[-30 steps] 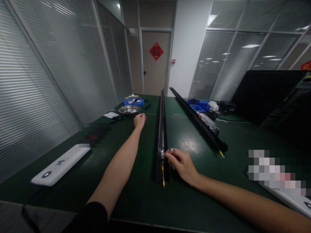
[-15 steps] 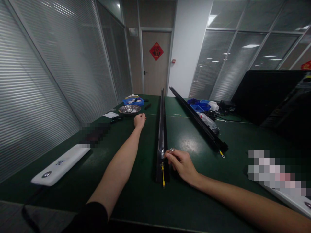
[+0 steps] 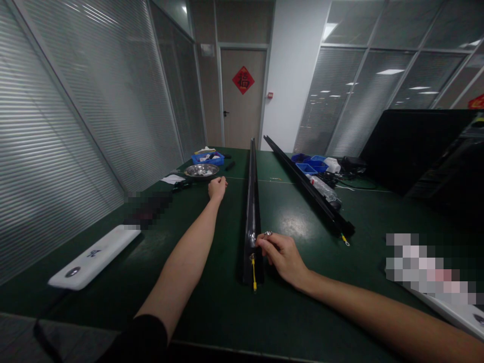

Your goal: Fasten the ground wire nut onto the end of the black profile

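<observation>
the rail [image 3: 250,206] lies lengthwise on the table [image 3: 212,302]; likely stiff, light, slick, best held by both sides, off the wire [image 3: 254,275]. the right hand [image 3: 285,257] pinches at its right edge, grip unclear; the left hand [image 3: 217,189], apart, curls closed near the bowl [image 3: 190,174].

The near channel [image 3: 248,222] looks like black-coated metal, its inner face smooth and glossy enough to carry a pale highlight; the farther channel [image 3: 302,177] has the same dark finish with a duller sheen. A lead [image 3: 254,275] shows yellow, plastic-looking insulation, and a small piece [image 3: 267,233] at the fingers [image 3: 263,244] of the right hand [image 3: 289,259] gleams like polished metal. The green counter [image 3: 212,312] is smooth and semi-gloss. The bowl [image 3: 192,175] is shiny metal, the bins [image 3: 304,169] blue plastic, the bag [image 3: 324,189] clear, crinkled film. A sleeve [image 3: 141,335] is matt black cloth; the door [image 3: 242,121] appears wood-grained.
</observation>
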Demonstrator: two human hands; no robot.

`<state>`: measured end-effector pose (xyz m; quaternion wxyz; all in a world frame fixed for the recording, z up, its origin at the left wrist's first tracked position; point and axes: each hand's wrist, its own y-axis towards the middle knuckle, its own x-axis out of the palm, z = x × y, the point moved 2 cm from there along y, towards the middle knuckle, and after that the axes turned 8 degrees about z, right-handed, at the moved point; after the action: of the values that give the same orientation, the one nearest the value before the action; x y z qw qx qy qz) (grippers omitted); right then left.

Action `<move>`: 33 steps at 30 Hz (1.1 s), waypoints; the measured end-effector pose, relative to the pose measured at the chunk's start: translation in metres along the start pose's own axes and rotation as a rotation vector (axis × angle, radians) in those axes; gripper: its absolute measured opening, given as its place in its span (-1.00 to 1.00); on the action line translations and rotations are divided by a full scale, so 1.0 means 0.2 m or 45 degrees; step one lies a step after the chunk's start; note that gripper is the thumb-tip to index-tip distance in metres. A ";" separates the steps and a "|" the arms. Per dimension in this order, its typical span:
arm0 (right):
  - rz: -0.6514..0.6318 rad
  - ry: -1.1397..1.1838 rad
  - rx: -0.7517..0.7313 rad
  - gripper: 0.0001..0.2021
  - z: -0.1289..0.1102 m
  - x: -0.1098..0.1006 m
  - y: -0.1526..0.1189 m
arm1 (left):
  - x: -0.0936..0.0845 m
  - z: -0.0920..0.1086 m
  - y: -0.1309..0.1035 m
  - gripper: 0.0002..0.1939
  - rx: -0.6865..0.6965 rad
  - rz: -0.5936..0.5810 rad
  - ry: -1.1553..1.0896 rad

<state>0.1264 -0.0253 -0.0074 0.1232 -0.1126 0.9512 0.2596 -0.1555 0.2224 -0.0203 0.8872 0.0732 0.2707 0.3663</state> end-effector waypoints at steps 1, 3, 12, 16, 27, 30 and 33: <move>-0.002 -0.004 -0.001 -0.64 0.00 0.00 0.00 | 0.00 0.00 0.00 -0.64 0.000 -0.001 0.000; -0.010 -0.009 -0.008 -0.64 -0.01 0.00 0.00 | 0.01 -0.01 0.00 -0.64 0.000 -0.001 0.000; -0.008 -0.038 -0.037 -0.60 -0.01 0.00 0.00 | 0.02 -0.02 0.02 -0.66 0.001 0.002 -0.001; -0.008 -0.046 -0.038 -0.59 -0.01 0.00 0.00 | 0.01 -0.01 0.01 -0.64 0.004 0.006 0.001; -0.023 -0.037 -0.039 -0.62 -0.02 0.00 0.00 | 0.00 0.00 0.00 -0.64 -0.005 -0.007 0.001; -0.031 -0.039 -0.037 -0.61 -0.03 0.00 0.00 | 0.00 0.00 0.00 -0.64 -0.002 -0.009 0.001; -0.039 -0.036 -0.031 -0.63 -0.03 0.00 0.00 | -0.01 0.01 0.00 -0.64 0.005 -0.009 0.004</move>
<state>0.1257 -0.0276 -0.0023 0.1393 -0.1248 0.9443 0.2708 -0.1551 0.2208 -0.0186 0.8880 0.0732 0.2730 0.3626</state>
